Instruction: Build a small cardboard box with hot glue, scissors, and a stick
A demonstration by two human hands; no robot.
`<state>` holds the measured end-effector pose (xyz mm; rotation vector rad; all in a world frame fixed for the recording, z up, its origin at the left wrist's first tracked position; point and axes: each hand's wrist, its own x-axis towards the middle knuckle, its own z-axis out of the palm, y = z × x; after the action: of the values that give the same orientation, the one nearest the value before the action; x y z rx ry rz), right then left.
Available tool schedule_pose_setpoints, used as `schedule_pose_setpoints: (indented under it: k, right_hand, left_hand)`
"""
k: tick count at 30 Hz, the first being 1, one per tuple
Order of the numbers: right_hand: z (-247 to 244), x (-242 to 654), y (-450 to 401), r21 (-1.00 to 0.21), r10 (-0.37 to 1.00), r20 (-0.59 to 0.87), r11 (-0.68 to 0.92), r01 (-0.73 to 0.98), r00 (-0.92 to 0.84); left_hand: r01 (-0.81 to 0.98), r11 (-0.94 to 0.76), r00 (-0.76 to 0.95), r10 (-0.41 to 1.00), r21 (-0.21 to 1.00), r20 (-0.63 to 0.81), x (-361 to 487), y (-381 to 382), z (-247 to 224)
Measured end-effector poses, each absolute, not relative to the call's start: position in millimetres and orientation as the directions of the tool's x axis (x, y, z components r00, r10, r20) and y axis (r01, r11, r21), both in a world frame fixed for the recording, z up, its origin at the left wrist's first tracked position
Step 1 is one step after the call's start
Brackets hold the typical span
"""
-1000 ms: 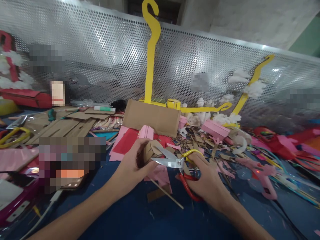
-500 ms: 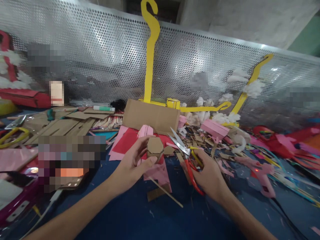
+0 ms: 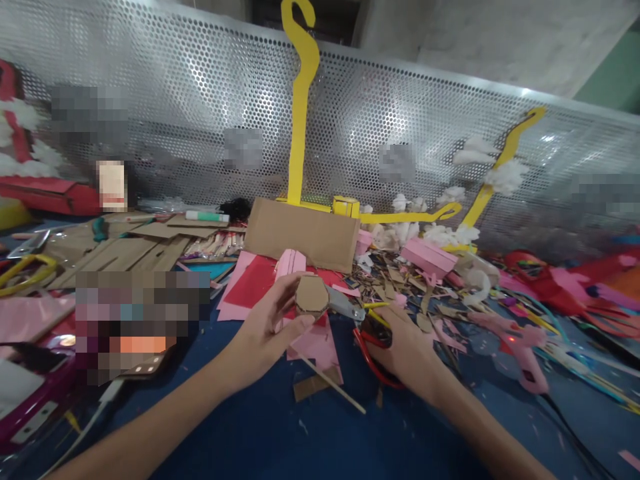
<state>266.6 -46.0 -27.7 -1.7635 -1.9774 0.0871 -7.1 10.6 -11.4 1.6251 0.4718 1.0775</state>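
Observation:
Between the thumb and fingers of my left hand point(image 3: 273, 323) is a small many-sided cardboard piece point(image 3: 312, 295), its flat brown face turned toward me. My right hand point(image 3: 403, 340) grips the red handles of a pair of scissors point(image 3: 345, 307), whose blades point left and meet the right edge of the cardboard piece. A thin yellow item point(image 3: 376, 313), perhaps a pencil, also shows at my right fingers. Below my hands lie pink paper point(image 3: 323, 350), a thin wooden stick point(image 3: 333, 385) and a cardboard strip point(image 3: 315, 385) on the blue table.
A cardboard sheet point(image 3: 303, 233) leans at the back, before a tall yellow hook shape point(image 3: 300, 120) and a perforated metal panel point(image 3: 200, 87). Scraps point(image 3: 393, 277) litter the middle right. A pink glue gun point(image 3: 520, 347) with a cord lies right; cardboard strips point(image 3: 125, 260) lie left.
The scissors have moved left, from apart with spread blades to against the cardboard piece. My right hand has turned with them. The cardboard piece faces me slightly more; my left hand has barely moved.

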Motion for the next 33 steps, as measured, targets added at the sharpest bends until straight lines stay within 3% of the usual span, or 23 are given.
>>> schedule_pose_setpoints:
  k: [10,22,28,33]
  right_hand:
    - [-43.7,276.8,-42.5,-0.317,0.927,0.374,0.103,0.943,0.024]
    - [-51.6,280.4,-37.9,-0.301,0.911,0.41,0.179,0.937,-0.043]
    - [-44.6,275.5,-42.6,-0.353,0.925,0.38,0.117,0.928,0.028]
    - [-39.1,272.7,-44.0,-0.389,0.935,0.347,0.071,0.918,0.075]
  left_hand:
    - [-0.032,-0.369,0.484,0.807,0.929,0.337,-10.2,0.5,-5.7]
    - [0.058,-0.361,0.495,0.82,0.931,0.287,-13.2,-1.7,-3.3]
    - [-0.023,-0.106,0.469,0.877,0.994,0.104,-13.3,-1.0,-9.4]
    - [-0.177,0.26,0.409,0.897,0.949,-0.17,-8.3,5.1,-7.5]
